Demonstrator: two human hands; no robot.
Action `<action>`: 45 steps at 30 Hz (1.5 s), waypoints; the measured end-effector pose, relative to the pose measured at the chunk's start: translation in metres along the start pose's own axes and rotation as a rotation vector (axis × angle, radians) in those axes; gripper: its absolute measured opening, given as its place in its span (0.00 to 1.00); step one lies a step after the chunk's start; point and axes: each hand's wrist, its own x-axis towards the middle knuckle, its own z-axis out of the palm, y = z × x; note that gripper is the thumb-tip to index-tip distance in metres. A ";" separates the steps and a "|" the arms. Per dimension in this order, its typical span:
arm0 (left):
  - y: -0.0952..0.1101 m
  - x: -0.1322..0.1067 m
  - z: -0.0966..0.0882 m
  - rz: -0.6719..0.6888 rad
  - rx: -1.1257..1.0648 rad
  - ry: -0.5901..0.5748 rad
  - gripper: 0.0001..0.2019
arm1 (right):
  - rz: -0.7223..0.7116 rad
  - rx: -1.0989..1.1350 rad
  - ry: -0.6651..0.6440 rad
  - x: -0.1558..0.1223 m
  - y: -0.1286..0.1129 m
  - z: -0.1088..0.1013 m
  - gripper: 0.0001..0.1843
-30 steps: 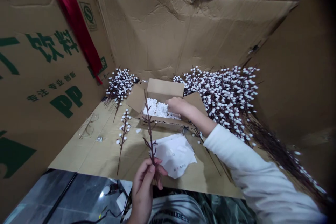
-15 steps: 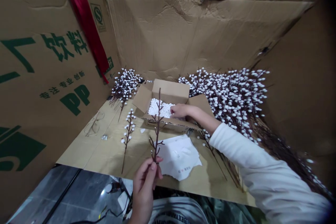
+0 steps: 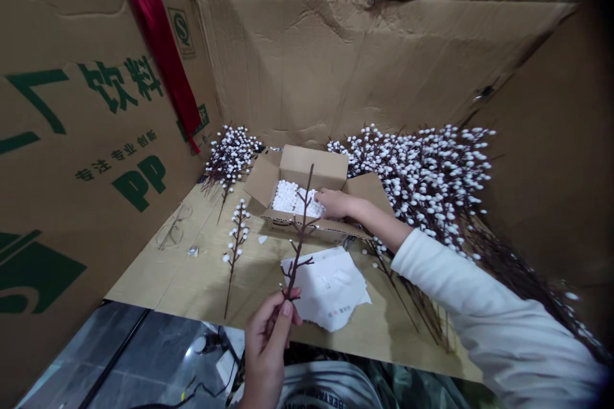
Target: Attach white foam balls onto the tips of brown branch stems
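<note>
My left hand (image 3: 268, 339) pinches the lower stem of a bare brown branch (image 3: 300, 236) and holds it upright, leaning a little right. My right hand (image 3: 333, 202) reaches into a small open cardboard box (image 3: 307, 169) full of white foam beads (image 3: 290, 197); its fingers curl among the beads, and I cannot make out what they grip. A finished branch with white beads (image 3: 235, 243) lies flat on the cardboard surface left of the box.
A big heap of beaded branches (image 3: 426, 172) fills the right side, a smaller bunch (image 3: 230, 153) lies at the back left. A white crumpled bag (image 3: 330, 284) lies in front of the box. Eyeglasses (image 3: 173, 227) rest at left. Tall cardboard walls (image 3: 96, 108) enclose the surface.
The bare branch in my left hand has tilted and shifted to the right. My right hand stays in the box, moved slightly among the beads.
</note>
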 end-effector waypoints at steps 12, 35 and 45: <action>0.009 -0.002 0.009 -0.065 -0.064 0.026 0.20 | 0.042 0.167 0.211 -0.015 0.007 -0.002 0.09; 0.036 -0.005 0.033 -0.206 -0.145 -0.185 0.22 | 0.014 2.302 0.200 -0.145 -0.081 0.036 0.14; 0.041 -0.006 0.042 -0.298 -0.100 -0.156 0.14 | -0.046 2.375 0.159 -0.154 -0.110 0.061 0.15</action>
